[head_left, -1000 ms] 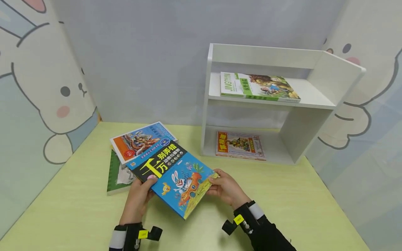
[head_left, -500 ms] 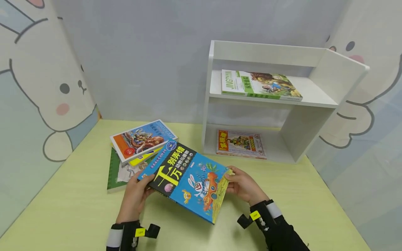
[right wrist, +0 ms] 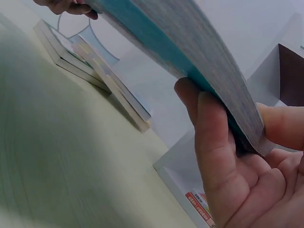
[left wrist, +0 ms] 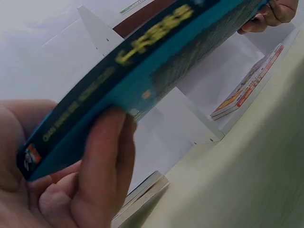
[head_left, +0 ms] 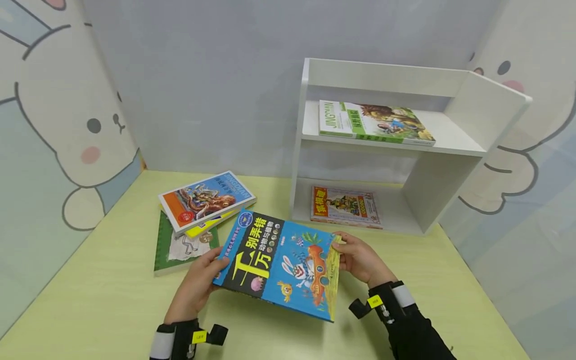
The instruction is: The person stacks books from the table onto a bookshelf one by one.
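A blue book (head_left: 292,265) with a black title band and a rabbit in a carrot car is held above the table by both hands. My left hand (head_left: 196,282) grips its left end, thumb on the cover; in the left wrist view the fingers (left wrist: 102,156) curl under the spine. At the opposite end my right hand (head_left: 362,260) pinches the yellow-edged side, and the right wrist view shows fingers (right wrist: 213,137) below and the thumb above the pages. Left of the held book lies a loose pile: an octopus-cover book (head_left: 207,200), a yellow book (head_left: 204,229) and a green book (head_left: 164,250).
A white two-level shelf (head_left: 414,185) stands at the back right. On its upper board lies a white-and-green book (head_left: 373,122), and a red-and-yellow book (head_left: 344,206) is on the lower board. Walls with printed rabbits (head_left: 90,140) border the yellow-green table (head_left: 99,300).
Both hands have drawn the blue book rightward off the pile and turned it more level. The yellow book and more of the green book now show beneath the octopus-cover book.
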Tool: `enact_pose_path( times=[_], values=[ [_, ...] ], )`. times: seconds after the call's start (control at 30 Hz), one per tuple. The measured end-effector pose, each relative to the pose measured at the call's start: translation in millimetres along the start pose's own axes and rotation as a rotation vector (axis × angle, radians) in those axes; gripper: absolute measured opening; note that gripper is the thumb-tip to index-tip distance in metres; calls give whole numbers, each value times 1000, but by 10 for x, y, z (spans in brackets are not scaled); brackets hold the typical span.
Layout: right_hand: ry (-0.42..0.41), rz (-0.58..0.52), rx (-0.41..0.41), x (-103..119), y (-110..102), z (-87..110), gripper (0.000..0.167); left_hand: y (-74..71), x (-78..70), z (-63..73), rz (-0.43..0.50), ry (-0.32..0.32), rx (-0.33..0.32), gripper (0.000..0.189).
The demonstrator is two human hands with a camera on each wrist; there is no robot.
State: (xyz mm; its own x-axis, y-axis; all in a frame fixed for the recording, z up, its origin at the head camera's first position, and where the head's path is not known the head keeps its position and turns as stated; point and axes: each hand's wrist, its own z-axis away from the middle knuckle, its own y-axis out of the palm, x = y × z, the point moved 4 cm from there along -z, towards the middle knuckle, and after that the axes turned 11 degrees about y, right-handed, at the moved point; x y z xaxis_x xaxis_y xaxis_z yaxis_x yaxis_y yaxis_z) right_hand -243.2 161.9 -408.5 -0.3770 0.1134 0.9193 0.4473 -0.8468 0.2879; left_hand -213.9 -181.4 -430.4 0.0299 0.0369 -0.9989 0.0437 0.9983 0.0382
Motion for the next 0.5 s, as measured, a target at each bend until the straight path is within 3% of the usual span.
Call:
enact_pose_path(
  times=[0.13, 0.33, 0.5],
  values=[
    [-9, -36, 19, 20, -5, 20, 14, 52, 33, 9, -31, 0, 44, 47],
    [-12, -19, 27, 23, 13, 22, 15, 69, 31, 8, -19, 20, 0, 46],
    [-15, -19, -34, 15, 23, 29, 20, 107, 14, 11, 1, 45, -43, 46]
  ],
)
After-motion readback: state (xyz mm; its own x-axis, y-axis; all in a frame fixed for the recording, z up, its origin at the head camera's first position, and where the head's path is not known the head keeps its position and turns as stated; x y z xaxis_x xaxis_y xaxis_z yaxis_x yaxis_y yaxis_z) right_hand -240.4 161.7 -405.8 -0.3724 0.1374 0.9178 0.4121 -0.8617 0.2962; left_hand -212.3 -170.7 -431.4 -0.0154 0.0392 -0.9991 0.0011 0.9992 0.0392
